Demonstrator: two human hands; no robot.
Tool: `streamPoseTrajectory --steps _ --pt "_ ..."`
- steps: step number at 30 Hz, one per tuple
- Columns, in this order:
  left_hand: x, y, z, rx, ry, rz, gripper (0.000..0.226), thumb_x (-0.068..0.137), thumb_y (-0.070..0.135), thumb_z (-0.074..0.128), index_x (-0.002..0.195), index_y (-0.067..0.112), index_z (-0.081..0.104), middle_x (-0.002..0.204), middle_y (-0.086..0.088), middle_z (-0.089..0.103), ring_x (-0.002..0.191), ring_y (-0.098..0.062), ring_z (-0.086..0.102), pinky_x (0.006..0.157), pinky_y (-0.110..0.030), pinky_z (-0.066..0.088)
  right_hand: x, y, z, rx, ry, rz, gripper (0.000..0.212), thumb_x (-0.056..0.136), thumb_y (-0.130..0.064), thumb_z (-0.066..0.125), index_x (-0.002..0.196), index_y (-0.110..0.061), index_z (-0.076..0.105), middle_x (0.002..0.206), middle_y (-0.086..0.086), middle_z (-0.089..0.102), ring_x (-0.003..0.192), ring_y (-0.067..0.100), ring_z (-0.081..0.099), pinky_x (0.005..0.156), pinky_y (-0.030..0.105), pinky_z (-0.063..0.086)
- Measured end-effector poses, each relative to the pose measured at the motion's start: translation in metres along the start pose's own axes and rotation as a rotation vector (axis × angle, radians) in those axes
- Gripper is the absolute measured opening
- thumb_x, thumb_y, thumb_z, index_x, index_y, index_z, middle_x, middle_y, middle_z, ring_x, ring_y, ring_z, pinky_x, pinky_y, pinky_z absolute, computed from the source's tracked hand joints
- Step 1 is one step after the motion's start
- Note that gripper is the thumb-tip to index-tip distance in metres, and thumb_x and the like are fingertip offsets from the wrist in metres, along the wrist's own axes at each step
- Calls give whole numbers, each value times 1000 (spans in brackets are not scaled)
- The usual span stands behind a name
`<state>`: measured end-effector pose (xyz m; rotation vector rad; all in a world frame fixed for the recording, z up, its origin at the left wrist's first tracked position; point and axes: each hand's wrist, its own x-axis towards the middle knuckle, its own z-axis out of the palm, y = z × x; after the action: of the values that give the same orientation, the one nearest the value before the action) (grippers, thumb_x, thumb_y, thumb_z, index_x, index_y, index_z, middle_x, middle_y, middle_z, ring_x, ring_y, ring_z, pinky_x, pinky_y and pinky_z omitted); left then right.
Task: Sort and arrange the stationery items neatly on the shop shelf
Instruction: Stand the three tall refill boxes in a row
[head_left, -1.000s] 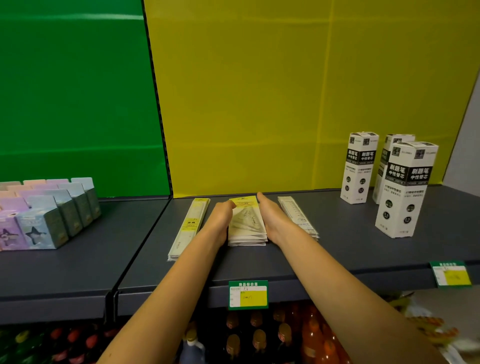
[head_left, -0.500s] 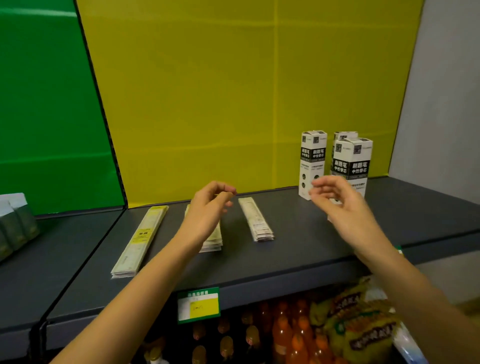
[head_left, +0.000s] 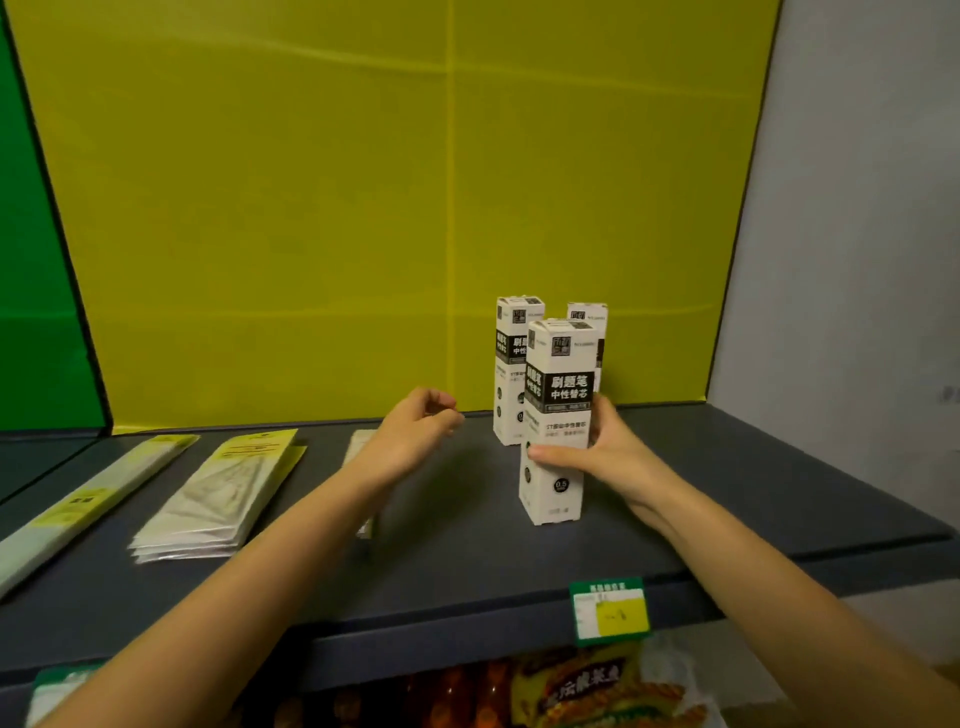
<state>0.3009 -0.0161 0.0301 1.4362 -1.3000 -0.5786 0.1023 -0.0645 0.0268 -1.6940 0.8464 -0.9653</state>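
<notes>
Left hand (head_left: 410, 441) loosely curled midair, right hand (head_left: 608, 452) grip closed

Your right hand (head_left: 605, 457) wraps the front box (head_left: 558, 415), which stands upright on the shelf (head_left: 727, 478); two more boxes (head_left: 514, 364) crowd just behind it, blocking the way back. Right of the boxes the shelf lies bare to the wall (head_left: 857, 260). Left of them, bare shelf runs under your left hand (head_left: 410, 441) to the packets (head_left: 218, 493).

Yellow back panel (head_left: 311, 208), grey wall (head_left: 857, 260) beside.
</notes>
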Motion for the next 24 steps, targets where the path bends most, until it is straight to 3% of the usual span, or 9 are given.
streamPoseTrajectory --steps 4,7,9,13,18,21,24 --pt "23 4 25 43 97 -68 29 87 16 55 115 9 47 114 -12 55 96 -19 49 83 -32 41 14 11 -9 -40 -94 -28 54 70 -11 78 117 -23 54 114 -2 66 103 9 62 78 18 49" --pt "39 9 39 67 94 -99 47 85 17 60 126 5 40 125 -13 51 104 -19 49 86 -30 40 17 14 -32 -24 -85 -65 41 72 -9 76 96 -33 53 95 -15 65 82 -6 61 63 10 51" --pt "50 9 46 87 80 -122 60 82 19 66 132 6 35 133 -12 46 115 -21 48 92 -31 39 21 17 -54 -21 -51 -63 39 73 -11 74 92 -35 51 89 -19 62 78 -7 59 59 12 50" --pt "71 6 58 97 55 -157 82 78 18 70 142 9 19 149 -11 31 135 -28 35 105 -40 36 36 26 -94 -12 36 -20 38 77 -14 70 107 -26 50 100 -10 60 87 0 57 68 19 45" --pt "97 1 64 62 19 -209 98 72 15 76 146 10 12 152 -14 25 139 -30 28 109 -43 32 54 35 -119 -4 39 41 50 85 -11 61 131 -13 42 124 4 57 100 10 55 76 22 47" --pt "108 -2 65 33 -37 -240 92 70 10 76 143 9 21 144 -16 39 131 -31 41 106 -44 38 67 38 -128 7 9 70 61 86 -6 57 140 -13 30 141 10 46 124 20 48 94 33 41" --pt "115 -6 68 55 -120 -206 68 72 6 74 132 7 42 130 -16 54 121 -30 52 102 -42 44 78 40 -132 46 -25 78 69 87 1 55 143 -12 17 145 13 42 128 21 43 97 33 37"
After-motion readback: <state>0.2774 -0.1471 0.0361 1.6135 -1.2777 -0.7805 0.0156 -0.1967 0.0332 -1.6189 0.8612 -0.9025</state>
